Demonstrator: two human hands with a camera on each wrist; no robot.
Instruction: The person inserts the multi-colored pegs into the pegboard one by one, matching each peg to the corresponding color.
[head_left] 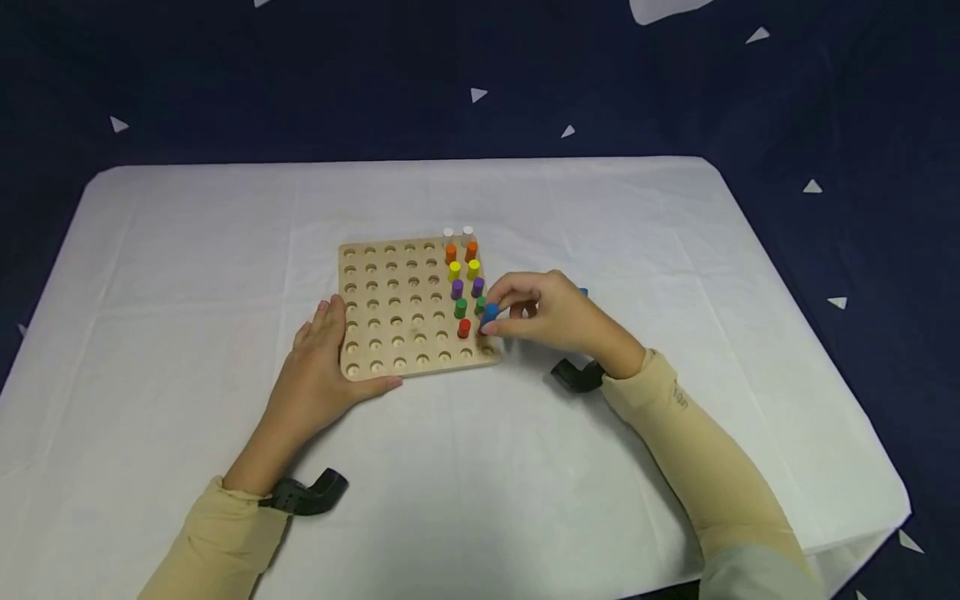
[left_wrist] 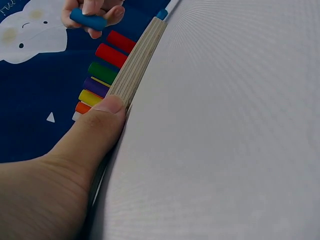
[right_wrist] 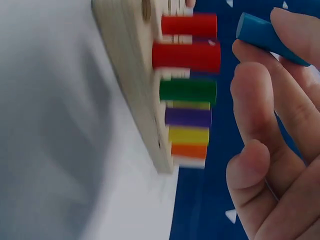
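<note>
Head view: right hand (head_left: 551,317) pinches a short blue peg (head_left: 490,313); flat left hand (head_left: 324,367) steadies the pegboard (head_left: 390,312).

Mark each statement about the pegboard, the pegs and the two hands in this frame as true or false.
1. The right hand holds a blue peg. True.
2. The left hand lifts the board off the table. False: the board lies flat and the hand rests against its near left edge.
3. Pegs fill the board's left columns. False: they stand in the two right columns.
4. The two white pegs stand at the far end. True.
</note>
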